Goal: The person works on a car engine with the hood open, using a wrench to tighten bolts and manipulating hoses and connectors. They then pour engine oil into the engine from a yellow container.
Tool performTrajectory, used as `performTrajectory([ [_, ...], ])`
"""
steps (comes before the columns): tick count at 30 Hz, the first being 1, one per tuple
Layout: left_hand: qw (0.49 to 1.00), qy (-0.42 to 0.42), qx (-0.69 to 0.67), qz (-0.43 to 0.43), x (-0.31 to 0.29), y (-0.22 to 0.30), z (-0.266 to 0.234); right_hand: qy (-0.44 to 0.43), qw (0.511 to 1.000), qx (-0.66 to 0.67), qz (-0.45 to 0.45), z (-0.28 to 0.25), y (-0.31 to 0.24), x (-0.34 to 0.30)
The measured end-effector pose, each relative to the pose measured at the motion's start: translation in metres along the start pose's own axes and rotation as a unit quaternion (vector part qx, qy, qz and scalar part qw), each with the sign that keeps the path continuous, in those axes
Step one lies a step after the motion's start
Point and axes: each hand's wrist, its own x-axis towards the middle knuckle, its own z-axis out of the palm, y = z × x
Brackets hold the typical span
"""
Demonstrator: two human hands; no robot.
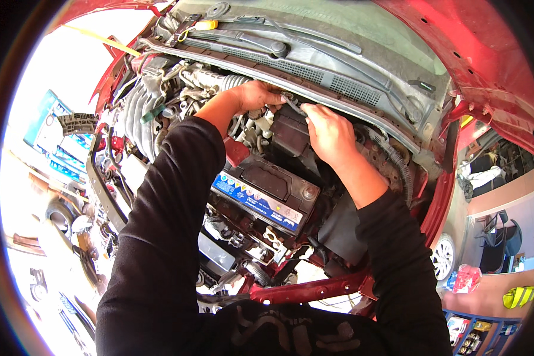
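Both of my hands reach deep into the engine bay of a red car, just below the windshield cowl. My left hand [256,96] is closed, its thumb and fingertips at one end of a grey, hose-like piece [293,105]. At the other end of that piece, my right hand [329,133] pinches with thumb and fingers; its lower fingers are partly hidden. Directly below the piece sits a black plastic box [291,132]. Nearer to me lies the car battery [261,193], black with a blue label, with a red cover [236,152] at its left corner.
The ribbed intake manifold [139,115] stands left of my arm. A corrugated conduit [394,157] runs along the right side. The red front crossmember [314,289] crosses near my body. A yellow-handled tool [206,25] rests on the cowl; the raised hood [474,65] hangs at the upper right.
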Motion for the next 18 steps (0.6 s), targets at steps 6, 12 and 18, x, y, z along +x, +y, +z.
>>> performTrajectory([
  [6,0.983,-0.016,-0.182,-0.012,0.002,-0.013,-0.001,0.008,1.000,-0.003,-0.005,0.002,0.002,0.000],
  [12,0.985,0.037,-0.167,-0.004,0.007,-0.013,0.005,-0.003,0.996,-0.086,0.007,0.011,0.002,-0.001],
  [18,0.987,0.045,-0.157,-0.006,0.005,-0.009,0.007,0.009,0.996,-0.081,0.026,0.015,0.000,0.004],
])
